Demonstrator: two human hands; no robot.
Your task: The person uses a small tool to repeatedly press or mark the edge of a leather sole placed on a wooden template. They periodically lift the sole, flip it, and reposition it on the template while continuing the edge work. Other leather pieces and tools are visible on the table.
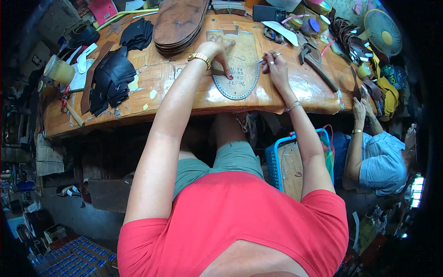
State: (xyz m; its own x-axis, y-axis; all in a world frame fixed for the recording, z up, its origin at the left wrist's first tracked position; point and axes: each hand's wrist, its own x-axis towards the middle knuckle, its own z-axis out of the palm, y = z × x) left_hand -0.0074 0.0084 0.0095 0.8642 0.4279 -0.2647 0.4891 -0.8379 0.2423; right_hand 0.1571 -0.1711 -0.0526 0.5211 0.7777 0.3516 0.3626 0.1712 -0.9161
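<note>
A tan pattern board [247, 46] with a rounded near end and a row of small holes along its edge lies flat on the wooden table [152, 83]. Handwriting covers part of its face. My left hand [218, 51] presses down on it with the fingers spread, thumb pointing toward the rounded end. Beside the board's right edge, my right hand [277, 69] is closed in a pinch around a slim pen-like tool [262, 62]; most of that tool is hidden by the fingers. Behind my left hand stands a stack of brown leather pieces [180, 21] with rounded ends.
Black leather pieces [113, 76] and a jar [60, 70] occupy the left side. Right of my hand lies a long-handled tool [320, 74], with tubs [310, 27] and a fan [383, 32] farther back. A blue basket [272, 168] sits below; another person's hands [361, 111] work at the right.
</note>
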